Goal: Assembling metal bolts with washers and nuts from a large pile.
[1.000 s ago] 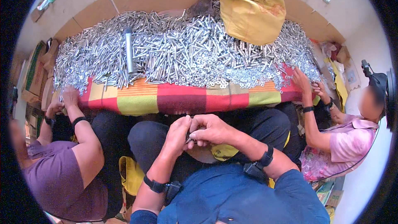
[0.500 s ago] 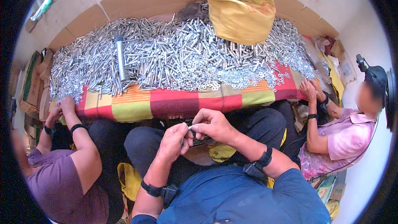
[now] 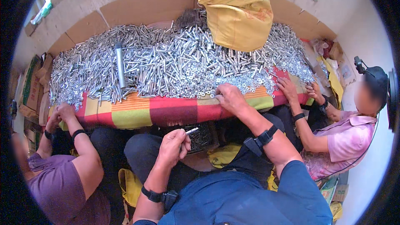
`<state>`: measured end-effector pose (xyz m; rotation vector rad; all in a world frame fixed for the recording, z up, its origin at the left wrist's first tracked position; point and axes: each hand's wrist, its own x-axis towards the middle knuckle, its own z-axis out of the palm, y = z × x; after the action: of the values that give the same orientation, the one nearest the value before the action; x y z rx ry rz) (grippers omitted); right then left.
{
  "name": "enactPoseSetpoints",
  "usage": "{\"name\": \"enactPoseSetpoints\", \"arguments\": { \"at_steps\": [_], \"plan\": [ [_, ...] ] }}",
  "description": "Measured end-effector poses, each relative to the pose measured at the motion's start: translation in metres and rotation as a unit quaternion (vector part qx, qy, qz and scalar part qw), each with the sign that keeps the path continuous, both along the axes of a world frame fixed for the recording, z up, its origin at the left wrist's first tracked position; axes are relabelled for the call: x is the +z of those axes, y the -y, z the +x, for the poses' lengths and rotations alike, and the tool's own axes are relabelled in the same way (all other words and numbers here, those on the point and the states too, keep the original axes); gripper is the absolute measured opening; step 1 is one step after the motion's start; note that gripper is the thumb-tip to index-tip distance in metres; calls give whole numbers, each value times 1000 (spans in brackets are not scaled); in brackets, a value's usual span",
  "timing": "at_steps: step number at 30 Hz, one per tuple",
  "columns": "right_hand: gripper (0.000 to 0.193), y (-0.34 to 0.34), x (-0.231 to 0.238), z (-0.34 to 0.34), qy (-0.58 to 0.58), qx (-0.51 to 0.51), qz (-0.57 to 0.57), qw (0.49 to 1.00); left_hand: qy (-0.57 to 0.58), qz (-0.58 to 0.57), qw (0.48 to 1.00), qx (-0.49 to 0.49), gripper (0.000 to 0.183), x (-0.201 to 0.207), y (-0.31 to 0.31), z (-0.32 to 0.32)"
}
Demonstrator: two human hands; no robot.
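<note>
My left hand [image 3: 173, 146], above my lap, is closed around a silvery metal bolt [image 3: 192, 131] whose end sticks out past the thumb toward the right. Forward and to the right, my right hand [image 3: 231, 99] reaches the near edge of the heap, its fingers bent and pinched among small nuts and washers [image 3: 241, 84]. What lies between those fingertips is too small to make out. Behind them spreads a wide pile of shiny bolts [image 3: 175, 64] on a checked red, yellow and green blanket [image 3: 173, 109].
A metal tube [image 3: 120, 66] lies on the pile, and a yellow sack [image 3: 239, 21] overhangs its far side. Co-workers sit on both sides: one in a purple shirt [image 3: 62, 183], another in a pink shirt [image 3: 350, 137], hands at the heap. A dark crate [image 3: 199, 138] stands below the blanket's edge.
My right hand has left the left hand and gone forward to the nuts and washers. My left hand keeps the bolt. The right co-worker's hands have parted, one reaching onto the pile's edge.
</note>
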<state>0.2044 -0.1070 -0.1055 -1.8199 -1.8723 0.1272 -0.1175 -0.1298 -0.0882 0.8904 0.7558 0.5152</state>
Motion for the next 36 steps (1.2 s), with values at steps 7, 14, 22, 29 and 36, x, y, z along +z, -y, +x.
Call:
{"name": "enactPoseSetpoints", "arguments": {
  "at_steps": [7,14,22,29,36],
  "plan": [
    [9,-1,1,8,25,-30,11,999,15,9,1000,-3,40,-4,-1,-1],
    [9,-2,0,15,59,-48,-8,997,-1,8,1000,-7,40,-6,1,0],
    [10,-2,9,17,21,-29,-56,998,4,14,1000,0,39,-2,2,-1],
    [11,-4,7,3,-63,17,-18,998,-1,9,1000,-1,39,-3,0,0],
    [10,-9,10,0,-3,48,-25,999,9,11,1000,3,39,-3,1,-3]
  ]
}}
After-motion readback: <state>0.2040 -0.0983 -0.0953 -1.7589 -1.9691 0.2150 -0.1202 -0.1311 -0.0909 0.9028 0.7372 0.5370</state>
